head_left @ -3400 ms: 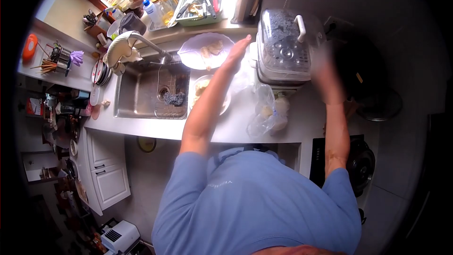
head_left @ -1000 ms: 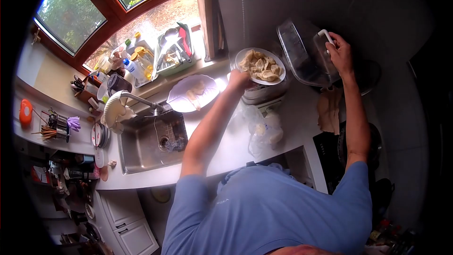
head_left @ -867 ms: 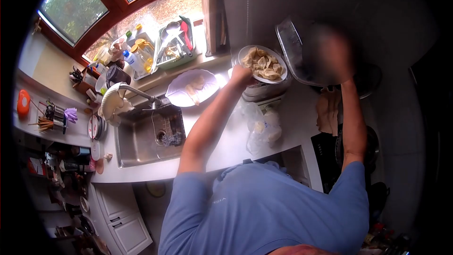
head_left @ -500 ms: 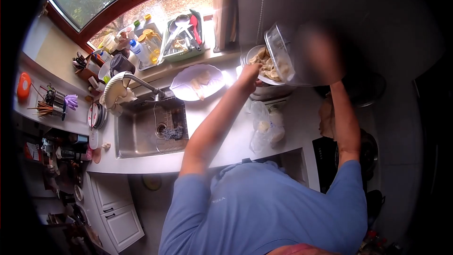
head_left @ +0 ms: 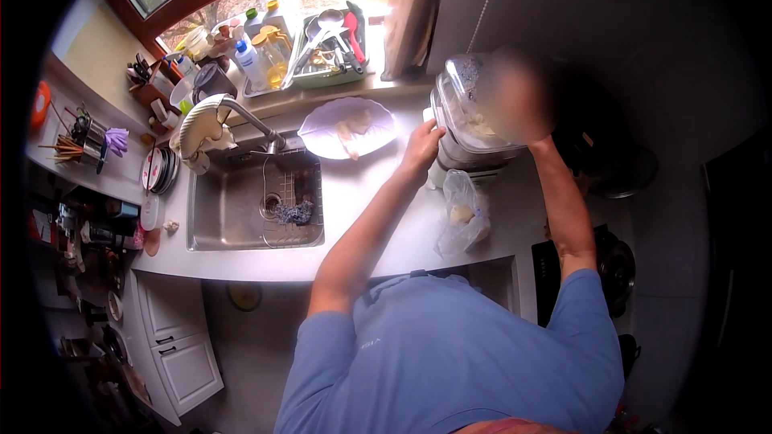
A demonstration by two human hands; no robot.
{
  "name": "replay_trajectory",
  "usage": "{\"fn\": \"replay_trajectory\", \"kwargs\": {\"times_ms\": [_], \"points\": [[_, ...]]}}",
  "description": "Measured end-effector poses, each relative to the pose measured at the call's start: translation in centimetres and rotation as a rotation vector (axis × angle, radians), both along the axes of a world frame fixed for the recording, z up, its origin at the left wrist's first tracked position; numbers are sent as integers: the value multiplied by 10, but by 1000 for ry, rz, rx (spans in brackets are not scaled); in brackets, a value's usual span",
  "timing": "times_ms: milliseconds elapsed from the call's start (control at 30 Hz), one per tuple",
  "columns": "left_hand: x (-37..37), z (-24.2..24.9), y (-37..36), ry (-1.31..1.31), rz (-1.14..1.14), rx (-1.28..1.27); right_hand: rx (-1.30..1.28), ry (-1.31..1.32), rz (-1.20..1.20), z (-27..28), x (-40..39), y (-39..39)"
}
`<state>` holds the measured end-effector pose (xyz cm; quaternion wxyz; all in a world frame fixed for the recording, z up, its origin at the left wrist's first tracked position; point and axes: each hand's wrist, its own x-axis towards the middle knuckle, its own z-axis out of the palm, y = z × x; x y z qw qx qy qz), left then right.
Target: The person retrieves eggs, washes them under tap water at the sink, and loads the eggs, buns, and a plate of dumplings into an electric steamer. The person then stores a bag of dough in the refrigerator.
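Observation:
A food steamer [head_left: 474, 153] with clear tiers stands on the counter by the wall. Its transparent domed lid [head_left: 461, 80] lies over the top, fogged or wet in places. Pale dumplings [head_left: 480, 126] show faintly through the clear plastic. My left hand [head_left: 422, 147] is at the steamer's left side, its fingers curled on the edge. At the lid's right side is my right hand [head_left: 519, 104], too blurred for its fingers to show. A plastic bag [head_left: 465, 217] with something pale inside sits just in front of the steamer.
A white oval plate [head_left: 318, 133] with a pale food piece stands behind the sink [head_left: 229, 221]. A faucet [head_left: 253, 120] arches over the basin. On the sill are bottles [head_left: 251, 64] and a green rack [head_left: 330, 76] of utensils. A dark stove [head_left: 615, 265] lies right.
The tilted clear lid has come down over the dumplings. My left hand has shifted lower, from the dumpling dish to the steamer's side. My right hand has moved slightly left and down.

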<state>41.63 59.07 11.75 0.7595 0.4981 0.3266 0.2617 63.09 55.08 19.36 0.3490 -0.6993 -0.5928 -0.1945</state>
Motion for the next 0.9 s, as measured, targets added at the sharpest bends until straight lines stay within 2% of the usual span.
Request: {"fn": "replay_trajectory", "kwargs": {"times_ms": [33, 167, 267, 333, 533, 567, 667, 733, 767, 833, 900], "points": [[-1, -12, 2, -69, -54, 16, -1, -3, 12, 0, -2, 4], [10, -39, -5, -104, -16, 42, -14, -11, -24, -1, -10, 6], [14, -38, -7, -123, -51, 30, -25, -12, -46, -1, -11, 10], [8, -19, -12, -104, -101, 11, -72, 8, -41, -3, -10, 14], [27, -61, 4, 30, 7, 368, -335, 214, 74, -8, -4, 13], [24, -67, 9, 40, 5, 352, -317, 233, 100, -10, 3, 9], [5, -88, 6, 81, 108, 407, 52, -1, 16, -40, 16, -20], [-27, -65, -8, 154, 143, 408, 135, 151, -74, -31, -2, -64], [-38, -79, -13, 185, 60, 378, 176, 225, -119, -30, -9, -85], [-56, -79, -40, 251, -241, 342, 156, 569, -52, -103, 3, -124], [-56, -110, -76, 193, -377, 569, -461, 776, -159, -176, 13, -160]]}}
